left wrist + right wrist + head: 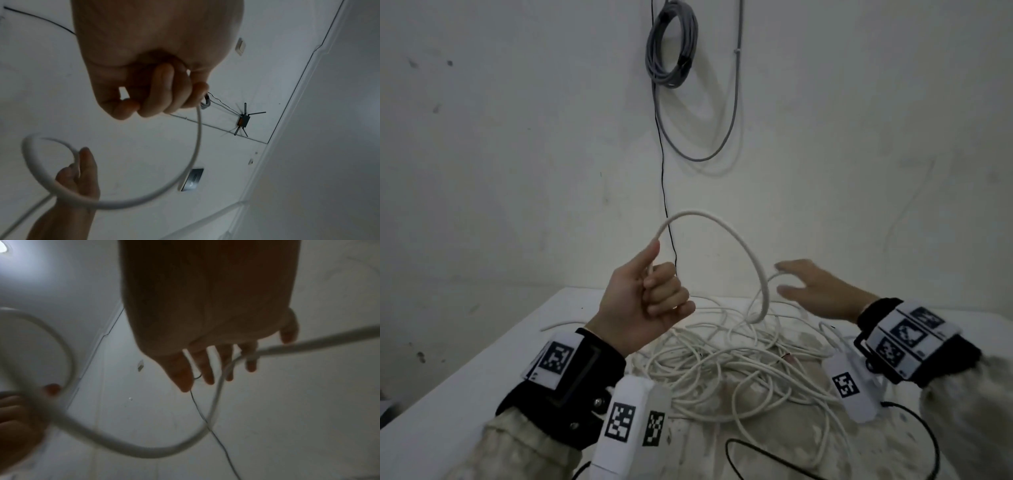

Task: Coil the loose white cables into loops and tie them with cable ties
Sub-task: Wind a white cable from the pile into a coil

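A loose white cable (726, 236) arcs up from my left hand (654, 291), which is raised above the table and grips it in a fist with the thumb up. In the left wrist view the curled fingers (162, 91) close round the cable (195, 146). The arc comes down toward my right hand (787, 281), held to the right with straight, spread fingers; the cable touches them. The right wrist view shows the cable (287, 347) crossing the straight fingers (207, 368). The rest lies as a tangled pile (722, 363) on the white table (465, 370). No cable tie is visible.
A tied grey cable coil (671, 44) hangs on the wall behind the table, with a grey loop (726, 130) and a thin black wire (663, 171) below it. A black cord (753, 452) lies at the table's front. A router (242, 121) is mounted on the wall.
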The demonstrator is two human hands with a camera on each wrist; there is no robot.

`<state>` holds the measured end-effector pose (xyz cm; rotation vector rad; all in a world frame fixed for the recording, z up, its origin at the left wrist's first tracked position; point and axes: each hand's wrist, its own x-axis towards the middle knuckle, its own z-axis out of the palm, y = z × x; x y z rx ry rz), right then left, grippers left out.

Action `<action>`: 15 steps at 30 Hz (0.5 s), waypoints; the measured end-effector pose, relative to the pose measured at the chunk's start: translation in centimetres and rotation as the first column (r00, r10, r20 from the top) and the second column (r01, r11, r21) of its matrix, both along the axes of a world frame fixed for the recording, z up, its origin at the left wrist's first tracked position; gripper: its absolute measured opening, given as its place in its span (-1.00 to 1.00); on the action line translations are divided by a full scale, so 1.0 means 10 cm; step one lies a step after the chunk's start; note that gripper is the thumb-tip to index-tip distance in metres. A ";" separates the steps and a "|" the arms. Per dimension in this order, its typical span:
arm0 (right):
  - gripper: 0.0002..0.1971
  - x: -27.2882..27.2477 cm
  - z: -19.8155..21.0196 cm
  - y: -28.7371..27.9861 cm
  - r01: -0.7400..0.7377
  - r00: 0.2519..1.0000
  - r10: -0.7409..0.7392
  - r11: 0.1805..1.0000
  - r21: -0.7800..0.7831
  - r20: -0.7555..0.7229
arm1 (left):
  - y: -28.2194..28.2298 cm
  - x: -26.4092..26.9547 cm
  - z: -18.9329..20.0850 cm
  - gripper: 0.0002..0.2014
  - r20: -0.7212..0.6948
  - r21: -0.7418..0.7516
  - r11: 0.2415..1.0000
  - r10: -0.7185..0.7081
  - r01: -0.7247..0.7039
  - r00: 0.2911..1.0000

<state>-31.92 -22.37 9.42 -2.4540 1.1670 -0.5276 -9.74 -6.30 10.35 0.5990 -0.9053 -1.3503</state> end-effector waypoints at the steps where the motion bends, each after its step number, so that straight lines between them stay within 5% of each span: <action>1: -0.63 0.03 0.02 0.10 -0.090 0.996 0.087 0.992 0.093 0.029 | -0.01 -0.01 0.02 -0.38 -0.018 0.011 1.000 0.007 -0.007 1.000; 4: -0.51 0.13 0.08 0.40 -0.523 0.810 0.328 0.778 0.348 0.486 | -0.05 -0.01 0.03 -0.35 -0.018 0.020 0.999 0.038 -0.038 0.999; 7: -0.75 0.15 0.16 0.58 -0.666 0.665 0.324 0.664 0.339 0.673 | -0.06 0.01 0.04 -0.43 -0.008 -0.026 0.998 0.050 -0.050 0.999; 9: -0.71 0.15 0.24 0.64 -0.580 0.717 0.277 0.747 0.326 0.640 | -0.05 0.08 0.04 -0.59 -0.066 -0.065 0.997 0.032 -0.036 0.997; 11: -0.66 0.12 0.29 0.67 -0.447 0.816 0.261 0.850 0.279 0.515 | -0.03 0.15 0.02 -0.73 -0.171 -0.105 0.988 -0.130 0.114 0.977; 13: -0.67 0.09 0.30 0.67 -0.334 0.887 0.244 0.925 0.181 0.392 | 0.03 0.16 0.02 -0.70 -0.231 -0.134 0.937 -0.346 0.323 0.909; 15: -0.72 0.07 0.24 0.65 -0.247 0.941 0.224 0.967 0.062 0.253 | 0.07 0.13 -0.03 -0.65 -0.231 -0.103 0.926 -0.378 0.364 0.897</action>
